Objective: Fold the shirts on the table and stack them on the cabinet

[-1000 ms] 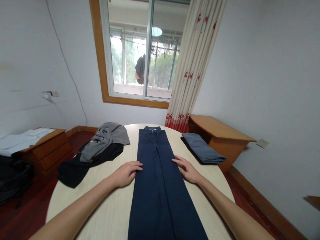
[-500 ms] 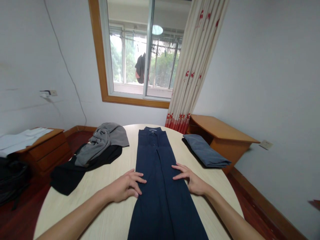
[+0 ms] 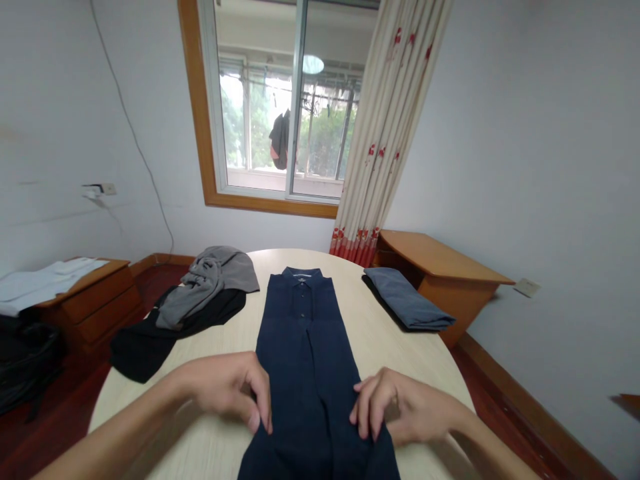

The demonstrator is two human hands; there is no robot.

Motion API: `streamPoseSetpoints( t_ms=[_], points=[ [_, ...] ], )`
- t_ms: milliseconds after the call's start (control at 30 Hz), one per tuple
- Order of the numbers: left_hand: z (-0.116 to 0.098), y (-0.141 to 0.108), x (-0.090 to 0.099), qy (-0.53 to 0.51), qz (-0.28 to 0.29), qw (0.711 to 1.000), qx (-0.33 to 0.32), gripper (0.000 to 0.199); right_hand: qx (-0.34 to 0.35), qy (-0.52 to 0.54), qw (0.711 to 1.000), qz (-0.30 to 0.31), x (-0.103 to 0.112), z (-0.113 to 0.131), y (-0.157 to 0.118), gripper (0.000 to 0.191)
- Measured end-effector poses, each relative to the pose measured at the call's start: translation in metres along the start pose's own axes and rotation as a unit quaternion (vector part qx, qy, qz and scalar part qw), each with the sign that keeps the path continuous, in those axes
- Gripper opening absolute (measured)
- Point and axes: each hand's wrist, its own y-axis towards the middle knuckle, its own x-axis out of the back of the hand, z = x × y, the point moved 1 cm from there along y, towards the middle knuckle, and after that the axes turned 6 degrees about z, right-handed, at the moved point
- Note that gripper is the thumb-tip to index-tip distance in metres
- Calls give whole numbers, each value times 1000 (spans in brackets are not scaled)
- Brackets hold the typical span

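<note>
A navy blue collared shirt (image 3: 307,347) lies lengthwise on the round table (image 3: 200,413), folded into a long narrow strip. Its collar points to the far edge, and its near end runs out of the bottom of the picture. My left hand (image 3: 233,390) pinches the strip's left edge between thumb and fingers. On the opposite edge, my right hand (image 3: 400,403) has its fingers curled over the cloth, with the thumb partly hidden. Between the two hands the cloth is slightly rumpled.
Grey and black garments (image 3: 200,293) lie heaped at the table's left. A folded blue-grey garment (image 3: 407,300) rests on a black one at the right. Beyond stand a wooden desk (image 3: 445,257) and, to the left, a drawer cabinet (image 3: 105,293) with papers on top.
Both hands have moved nearer to me along the shirt and closed from a flat, spread pose onto its edges. The shirt has slid toward me, its collar now further from the far table edge.
</note>
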Motion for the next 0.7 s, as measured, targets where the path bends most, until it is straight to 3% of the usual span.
streamPoseSetpoints(
  t_ms=[67,100,167,200,267,333,400,533,600,700],
  points=[
    [1,6,26,-63,-58,996,-15,43,24,71,996,-41,26,3,15,38],
    [6,11,41,-96,-144,984,-33,45,23,91,989,-113,42,-1,24,41],
    [25,24,68,-169,-373,911,-48,49,2,122,945,-303,70,-19,44,45],
    [39,32,77,-204,-444,872,-32,48,-22,148,915,-374,80,-30,53,45],
    [67,44,85,-256,-528,810,18,41,-93,201,871,-438,88,-56,68,40],
    [95,50,81,-297,-548,780,56,40,-148,248,851,-438,84,-80,75,35],
    [116,49,71,-293,-554,777,64,50,-167,259,849,-429,72,-99,74,39],
    [133,36,51,-180,-522,831,69,68,-135,211,883,-398,51,-114,63,45],
    [131,31,44,-124,-502,852,80,57,-119,191,907,-355,44,-113,60,45],
    [122,26,36,-66,-444,881,151,38,-143,150,938,-277,39,-109,59,39]
  ],
)
